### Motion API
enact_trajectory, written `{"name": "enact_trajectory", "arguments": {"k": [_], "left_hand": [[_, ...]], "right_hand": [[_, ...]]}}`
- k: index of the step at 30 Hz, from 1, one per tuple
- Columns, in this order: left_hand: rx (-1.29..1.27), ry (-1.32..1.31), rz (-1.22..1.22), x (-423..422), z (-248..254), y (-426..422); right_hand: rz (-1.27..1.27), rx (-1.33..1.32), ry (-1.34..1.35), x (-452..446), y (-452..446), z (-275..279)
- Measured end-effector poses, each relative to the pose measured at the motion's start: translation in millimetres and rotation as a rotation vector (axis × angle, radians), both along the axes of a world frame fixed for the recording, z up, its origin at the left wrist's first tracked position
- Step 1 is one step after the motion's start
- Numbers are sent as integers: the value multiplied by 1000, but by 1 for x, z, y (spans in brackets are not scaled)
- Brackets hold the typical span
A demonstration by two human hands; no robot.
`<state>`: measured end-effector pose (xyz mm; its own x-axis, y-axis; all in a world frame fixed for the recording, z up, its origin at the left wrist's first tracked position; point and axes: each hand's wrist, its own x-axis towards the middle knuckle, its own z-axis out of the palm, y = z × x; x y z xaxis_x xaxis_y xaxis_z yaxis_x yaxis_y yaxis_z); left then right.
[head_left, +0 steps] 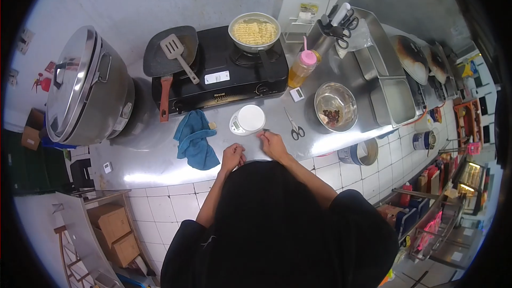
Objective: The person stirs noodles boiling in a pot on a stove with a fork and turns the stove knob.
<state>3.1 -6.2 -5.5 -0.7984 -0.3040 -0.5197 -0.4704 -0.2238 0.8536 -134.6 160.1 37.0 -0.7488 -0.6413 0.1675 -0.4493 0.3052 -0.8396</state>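
Note:
A white digital kitchen scale (pixel 235 126) with a round white top sits near the counter's front edge. Close to its lower right side is my right hand (pixel 273 145), fingers pinched together beside a small dark bit I cannot make out. My left hand (pixel 232 157) rests at the counter edge with its fingers curled; what they may hold is hidden. Left of it lies a crumpled blue cloth (pixel 197 141). Black-handled scissors (pixel 296 129) lie to the right of my right hand. Further right stands a steel bowl (pixel 343 96) with dark reddish pieces in it.
Behind, a black gas stove (pixel 216 94) carries a pot of noodles (pixel 255 32) and a square pan (pixel 154 56) with a slotted turner (pixel 173 48). A large steel cooker (pixel 114 74) stands left. An oil bottle (pixel 302 72), a timer (pixel 297 94) and steel trays (pixel 394 101) are right.

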Motion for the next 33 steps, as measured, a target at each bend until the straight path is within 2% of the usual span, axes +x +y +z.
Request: {"name": "enact_trajectory", "arguments": {"k": [4,7,9,13,21,26,28,29,33], "left_hand": [[-18,-19,-16,-2,1,0],[-25,-12,-17,-2,1,-1],[-25,-10,-10,-2,1,0],[-18,-34,-5,-4,5,1],[-49,-29,8,-3,0,2],[-31,-49,39,-2,4,4],[-28,-16,21,-2,4,3],[-27,-16,26,-2,4,2],[-6,-27,15,-2,3,3]], "right_hand": [[-26,17,-29,-4,4,-8],[9,2,75,-4,7,-5],[-12,56,-31,0,10,-2],[-35,42,-29,-4,15,-1],[-80,-22,-191,-2,14,-6],[-59,132,-252,-12,2,3],[-137,-128,-63,-19,-13,8],[-136,-207,-71,-24,-20,11],[-60,-121,44,-47,-40,9]]}}
